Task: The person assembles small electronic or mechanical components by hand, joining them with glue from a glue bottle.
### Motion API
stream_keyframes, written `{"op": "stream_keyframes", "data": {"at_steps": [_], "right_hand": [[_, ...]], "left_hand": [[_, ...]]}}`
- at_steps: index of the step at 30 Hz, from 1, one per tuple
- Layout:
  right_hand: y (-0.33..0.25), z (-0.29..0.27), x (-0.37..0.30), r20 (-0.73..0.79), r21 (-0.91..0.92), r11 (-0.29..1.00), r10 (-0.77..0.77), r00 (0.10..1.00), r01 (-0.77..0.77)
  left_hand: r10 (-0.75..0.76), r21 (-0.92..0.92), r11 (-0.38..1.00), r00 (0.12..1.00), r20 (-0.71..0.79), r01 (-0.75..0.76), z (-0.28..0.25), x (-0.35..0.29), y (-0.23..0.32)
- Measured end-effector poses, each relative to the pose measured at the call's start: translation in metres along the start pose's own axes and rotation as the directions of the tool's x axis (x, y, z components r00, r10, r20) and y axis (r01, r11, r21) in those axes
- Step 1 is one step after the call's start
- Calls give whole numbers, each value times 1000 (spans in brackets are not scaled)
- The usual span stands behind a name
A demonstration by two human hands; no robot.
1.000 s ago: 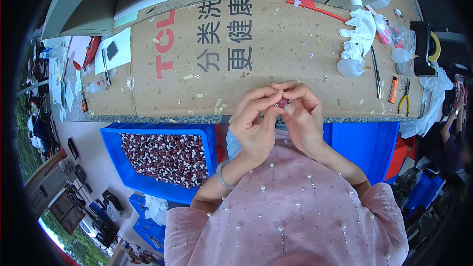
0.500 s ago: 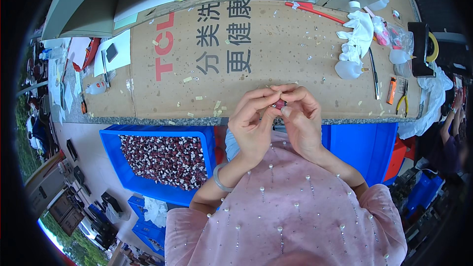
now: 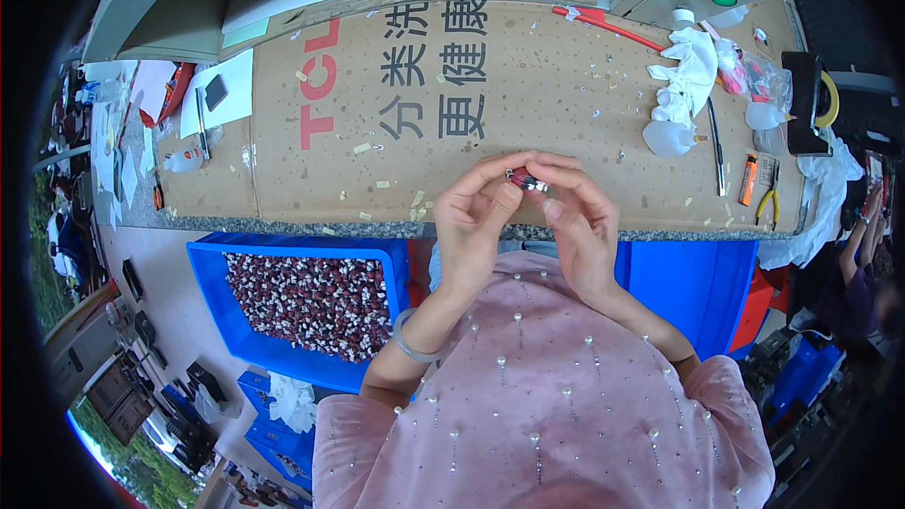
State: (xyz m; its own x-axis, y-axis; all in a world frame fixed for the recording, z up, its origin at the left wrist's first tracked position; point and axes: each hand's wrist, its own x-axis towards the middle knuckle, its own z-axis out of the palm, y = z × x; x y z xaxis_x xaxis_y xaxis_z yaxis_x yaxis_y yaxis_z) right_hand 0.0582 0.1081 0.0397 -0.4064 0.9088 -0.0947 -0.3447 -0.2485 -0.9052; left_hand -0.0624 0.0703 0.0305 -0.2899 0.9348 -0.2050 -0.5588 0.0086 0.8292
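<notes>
A small dark red, black and white figurine (image 3: 526, 181) is held between my two hands, just over the table's near edge. My left hand (image 3: 468, 226) pinches one end of it between thumb and bent fingers. On the other side, my right hand (image 3: 586, 221) curls its fingertips against the far side of the piece, its thumb a little below. The figurine's dark red middle and white end show between the fingertips. Fingers hide part of it.
Cardboard (image 3: 330, 179) covers the table, with yellowish scraps on it. To the right are a squeeze bottle (image 3: 667, 139), a black pen (image 3: 716, 146), an orange lighter (image 3: 748, 179) and yellow-handled pliers (image 3: 768, 205). A blue bin (image 3: 212, 306) of similar pieces is below left.
My hands have moved slightly up. The figurine has been turned and shows more between my fingers. My right thumb has come away from it.
</notes>
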Motion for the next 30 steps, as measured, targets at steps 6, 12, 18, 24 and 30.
{"op": "stream_keyframes", "data": {"at_steps": [6, 12, 18, 24, 30], "right_hand": [[-10, 2, 0, 25, -59, 998, 26, 999, -25], [-9, -17, 14, -43, -118, 993, -14, 999, 9], [-3, -6, 13, -9, -136, 990, 31, 999, -32], [-3, -13, 16, -50, -142, 988, 50, 997, -57], [-14, -7, 4, -76, -175, 981, 75, 994, -87]], "left_hand": [[-120, 114, 985, 990, -75, 128, -10, -14, 30], [-35, 960, 51, 961, -273, 275, -144, -74, 128], [205, 841, -444, 949, -239, 308, -228, -101, 126], [457, 965, 198, 887, 65, -173, -75, 83, 121], [609, 911, -171, 686, 398, -377, -66, 265, 75]]}}
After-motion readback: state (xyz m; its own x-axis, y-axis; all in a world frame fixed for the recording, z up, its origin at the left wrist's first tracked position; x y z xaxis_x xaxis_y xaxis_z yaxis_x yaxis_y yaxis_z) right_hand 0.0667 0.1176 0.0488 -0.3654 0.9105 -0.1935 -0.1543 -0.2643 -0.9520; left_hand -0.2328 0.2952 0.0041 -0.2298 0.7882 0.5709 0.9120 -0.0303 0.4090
